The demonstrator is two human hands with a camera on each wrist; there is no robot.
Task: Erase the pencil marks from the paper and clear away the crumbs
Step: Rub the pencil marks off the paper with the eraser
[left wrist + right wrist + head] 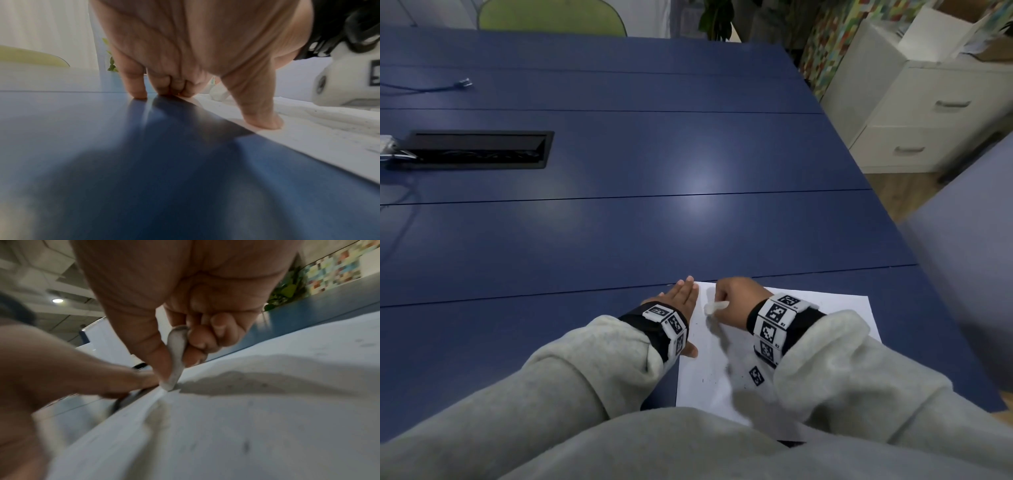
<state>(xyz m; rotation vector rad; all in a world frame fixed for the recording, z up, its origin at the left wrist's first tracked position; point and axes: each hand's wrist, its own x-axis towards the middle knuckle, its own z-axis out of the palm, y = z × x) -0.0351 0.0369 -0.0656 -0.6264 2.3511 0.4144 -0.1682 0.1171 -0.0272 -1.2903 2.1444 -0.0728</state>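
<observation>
The left hand (681, 298) lies flat with straight fingers, holding nothing; its fingertips (139, 95) rest on the blue table (619, 222) at the paper's left edge, and its thumb (265, 120) presses that edge down. Just to its right the paper (835, 308) lies under both wrists. The right hand (736, 301) pinches a worn white eraser (174, 360) between thumb and curled fingers, its tip on the sheet near the left hand. Dark crumbs (709, 378) speckle the sheet below the hands. Judging by this, rubbing is under way and clearing crumbs is not yet begun; remaining marks are too faint to tell.
</observation>
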